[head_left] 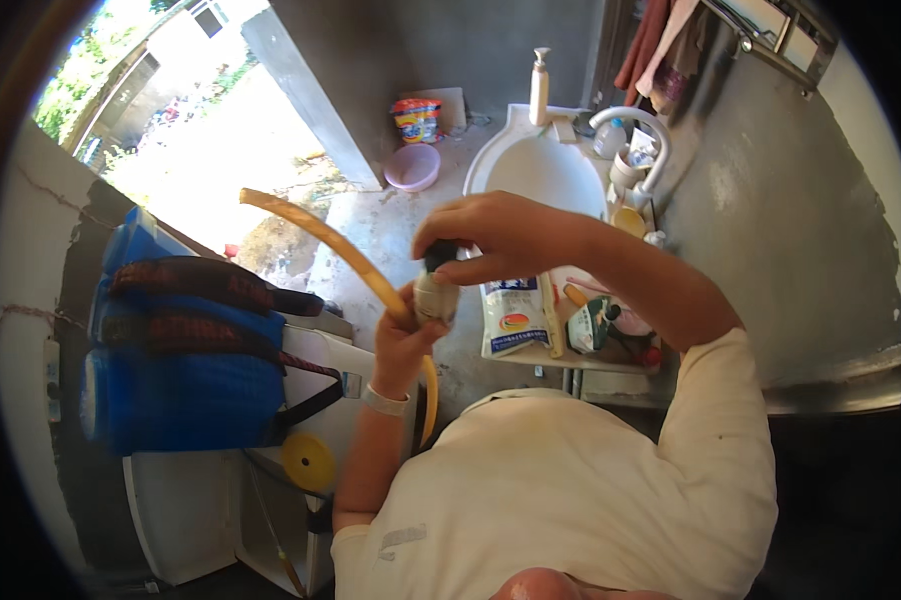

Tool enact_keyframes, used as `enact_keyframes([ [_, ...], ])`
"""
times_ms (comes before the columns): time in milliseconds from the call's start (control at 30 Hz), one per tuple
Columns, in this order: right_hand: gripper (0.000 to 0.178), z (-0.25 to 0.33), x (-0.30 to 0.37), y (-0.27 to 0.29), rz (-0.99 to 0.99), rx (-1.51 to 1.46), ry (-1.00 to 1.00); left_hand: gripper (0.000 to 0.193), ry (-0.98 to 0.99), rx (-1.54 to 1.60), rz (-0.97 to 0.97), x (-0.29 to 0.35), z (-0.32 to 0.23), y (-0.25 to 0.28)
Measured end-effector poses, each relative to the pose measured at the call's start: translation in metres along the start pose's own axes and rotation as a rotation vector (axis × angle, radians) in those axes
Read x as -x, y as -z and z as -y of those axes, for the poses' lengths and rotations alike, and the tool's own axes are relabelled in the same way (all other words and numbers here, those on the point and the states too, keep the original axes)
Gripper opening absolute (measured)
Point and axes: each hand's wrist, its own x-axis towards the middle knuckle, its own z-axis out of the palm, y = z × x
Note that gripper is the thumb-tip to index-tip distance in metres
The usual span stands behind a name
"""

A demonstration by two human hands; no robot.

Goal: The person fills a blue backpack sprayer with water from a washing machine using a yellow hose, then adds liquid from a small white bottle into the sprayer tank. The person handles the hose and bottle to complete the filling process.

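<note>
My left hand point(409, 340) is wrapped round a small pale bottle point(436, 298), held upright in front of my chest. Over its dark cap point(441, 254) curl the fingers of my right hand point(486, 238), the thumb against the cap's side. A yellowish hose point(341, 245) runs through or just behind my left hand; which of the two I cannot tell. Its free end points up and left, and its lower part bends down beside my wrist. Past the bottle, a white printed bag point(516, 318) and a dark green and white packet point(589, 325) lie on a ledge.
On the left is a blue tank point(191, 385) with black straps and a yellow round cap point(309, 462). Ahead stands a white washbasin point(551, 170) with a curved tap point(661, 140) and a pump bottle point(539, 90). A pink basin point(413, 167) sits on the floor near the doorway.
</note>
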Motion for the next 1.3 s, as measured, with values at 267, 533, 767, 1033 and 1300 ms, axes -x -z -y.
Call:
enact_keyframes([
  [267,0.058,0.036,-0.025,0.019,0.432,0.481,-0.461,0.060,0.010,-0.112,-0.102,0.003,-0.003,0.002],
  [533,0.057,0.020,-0.018,0.019,0.322,0.421,-0.400,0.058,0.002,-0.054,-0.069,-0.006,0.008,0.002],
  [767,0.052,0.000,-0.005,0.010,0.067,0.308,-0.178,0.058,0.024,-0.056,-0.052,-0.010,0.005,-0.001],
  [1033,0.038,0.001,0.000,0.031,0.074,0.139,-0.125,0.059,0.021,-0.081,-0.078,-0.009,0.005,0.005],
  [1300,0.039,-0.168,0.114,0.027,0.163,0.382,-0.898,0.061,0.009,-0.102,-0.083,-0.002,-0.003,-0.001],
])
